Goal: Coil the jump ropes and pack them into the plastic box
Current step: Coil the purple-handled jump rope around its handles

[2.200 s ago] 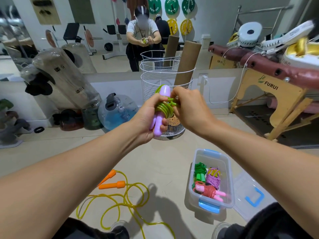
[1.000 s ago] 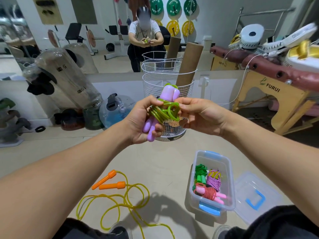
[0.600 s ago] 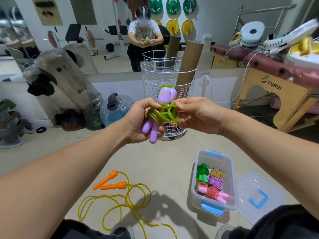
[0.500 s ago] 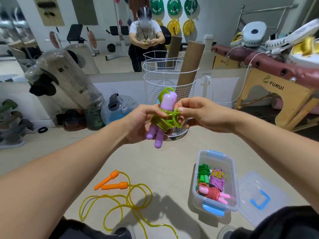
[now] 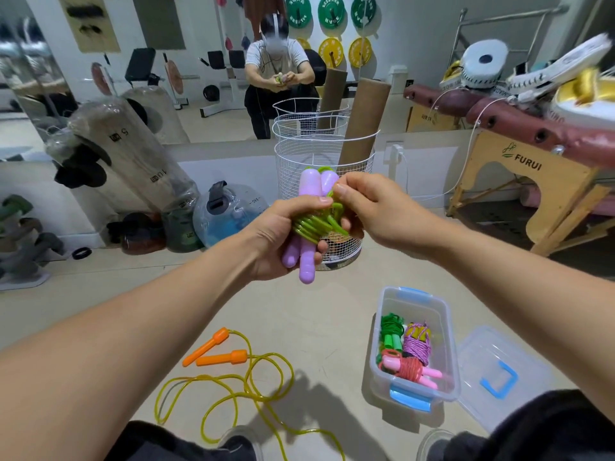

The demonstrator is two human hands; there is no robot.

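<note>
The left hand (image 5: 283, 241) squeezes the purple handles (image 5: 307, 257) and springy green rope (image 5: 312, 224) up above the plastic box (image 5: 449, 354); the right hand (image 5: 369, 207) pinches the loose end. It looks light and slippery, so hold the middle tight

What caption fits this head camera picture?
Both hands wrap a green jump rope; three coiled ropes sit in the plastic box.

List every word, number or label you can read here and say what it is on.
"FURUI": wooden end panel of the massage table.
"5" and "10": wrapped weights.
"5KG", faint: water-filled weight bag.
Green wall plates: lettering too blurred to read.
</note>
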